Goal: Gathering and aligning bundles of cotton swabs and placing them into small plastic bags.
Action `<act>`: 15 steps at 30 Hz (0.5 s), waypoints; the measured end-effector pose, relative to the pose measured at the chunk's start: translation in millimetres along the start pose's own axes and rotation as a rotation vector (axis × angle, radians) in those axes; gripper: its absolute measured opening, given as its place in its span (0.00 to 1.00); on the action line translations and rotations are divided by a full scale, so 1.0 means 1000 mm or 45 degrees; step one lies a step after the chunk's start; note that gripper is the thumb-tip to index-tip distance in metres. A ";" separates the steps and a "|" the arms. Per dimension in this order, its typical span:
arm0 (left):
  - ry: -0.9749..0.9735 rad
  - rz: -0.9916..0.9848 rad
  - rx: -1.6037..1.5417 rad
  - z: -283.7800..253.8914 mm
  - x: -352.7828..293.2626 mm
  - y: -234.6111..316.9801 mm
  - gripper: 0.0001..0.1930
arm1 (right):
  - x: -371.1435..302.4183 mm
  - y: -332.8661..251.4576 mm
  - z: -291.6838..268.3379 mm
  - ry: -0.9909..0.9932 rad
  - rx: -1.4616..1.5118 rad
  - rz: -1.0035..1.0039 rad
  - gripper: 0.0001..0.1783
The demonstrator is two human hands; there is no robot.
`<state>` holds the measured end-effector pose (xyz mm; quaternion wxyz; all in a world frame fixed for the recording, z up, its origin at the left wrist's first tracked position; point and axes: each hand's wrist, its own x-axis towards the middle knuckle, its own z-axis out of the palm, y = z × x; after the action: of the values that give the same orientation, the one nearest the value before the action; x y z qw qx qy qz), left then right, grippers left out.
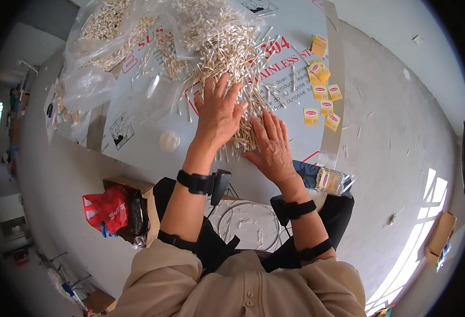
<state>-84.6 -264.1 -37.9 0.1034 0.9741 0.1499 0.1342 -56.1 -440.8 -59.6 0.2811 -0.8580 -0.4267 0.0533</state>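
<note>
A large heap of cotton swabs lies on the metal-topped table, spilling toward me between my hands. My left hand rests on the heap's near left part, its fingers spread and pointing away from me. On the right of the narrow near end, my right hand lies with stretched fingers against the swabs, thumb toward the table's front. Neither hand holds anything that I can see. To the right are several small yellow-and-white cards. A clear packet of swabs sits near my right knee.
Clear plastic bags with more swabs lie at the far left. A round white lid-like piece is left of my left forearm. On the floor stand a cardboard box with a red bag and, far right, another cardboard box.
</note>
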 end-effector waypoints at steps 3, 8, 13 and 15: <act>-0.220 -0.098 -0.089 0.004 -0.038 0.018 0.30 | -0.008 -0.002 -0.012 0.024 0.219 0.017 0.44; -0.174 -0.102 0.020 0.022 -0.013 -0.008 0.29 | -0.048 -0.012 -0.023 0.115 0.537 0.240 0.35; 0.066 -0.045 -0.183 0.008 -0.024 -0.006 0.24 | -0.081 -0.012 -0.024 0.145 0.555 0.267 0.33; 0.120 -0.061 -0.412 -0.001 -0.054 0.003 0.26 | -0.085 -0.012 -0.025 0.206 0.397 0.210 0.35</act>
<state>-133.1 -284.5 -48.9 0.2548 0.9335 0.1543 0.1996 -110.2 -510.4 -45.0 0.4385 -0.8376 -0.3176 0.0723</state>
